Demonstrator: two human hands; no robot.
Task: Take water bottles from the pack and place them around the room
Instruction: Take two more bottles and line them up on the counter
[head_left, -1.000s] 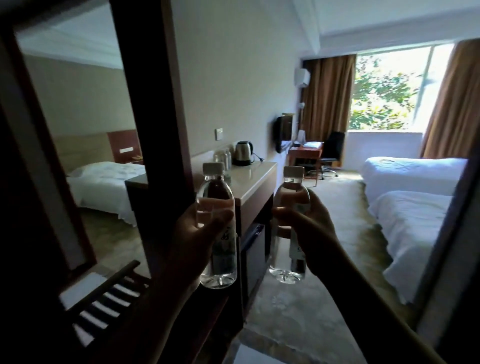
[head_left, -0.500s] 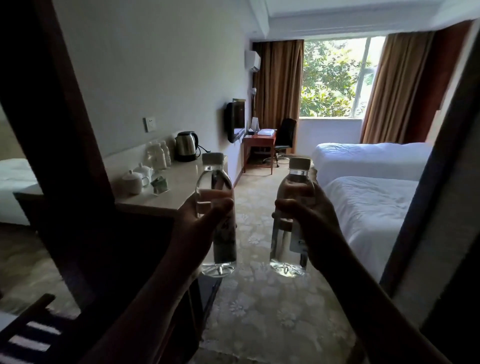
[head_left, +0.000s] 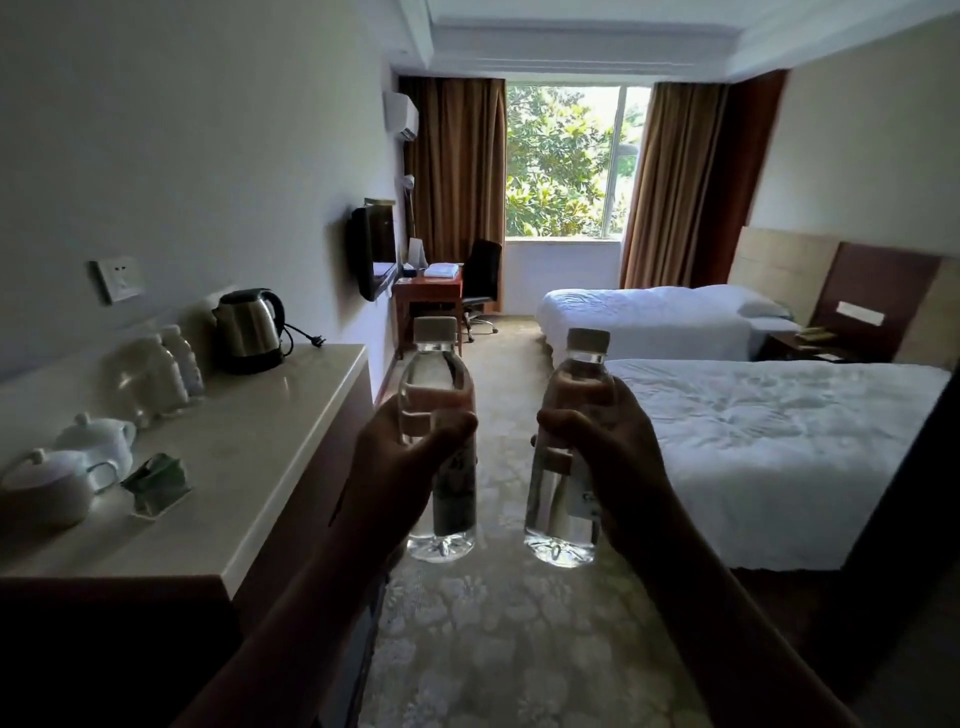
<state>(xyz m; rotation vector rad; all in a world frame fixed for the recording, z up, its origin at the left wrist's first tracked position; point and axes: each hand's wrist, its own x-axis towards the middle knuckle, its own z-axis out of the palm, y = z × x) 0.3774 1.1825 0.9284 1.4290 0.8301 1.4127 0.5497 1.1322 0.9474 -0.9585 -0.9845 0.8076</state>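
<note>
Two water bottles held upright above the carpet, one in each hand.

The left hand (head_left: 400, 457) wraps its bottle (head_left: 439, 441); the right hand (head_left: 608, 457) grips the other (head_left: 563, 467). The counter (head_left: 270, 431) alongside carries a kettle (head_left: 248, 330) and what seem to be more bottles (head_left: 166, 371).

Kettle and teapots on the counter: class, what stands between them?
In the head view, two capped water bottles stand against the wall between the kettle and the white teapots on the counter.
</note>
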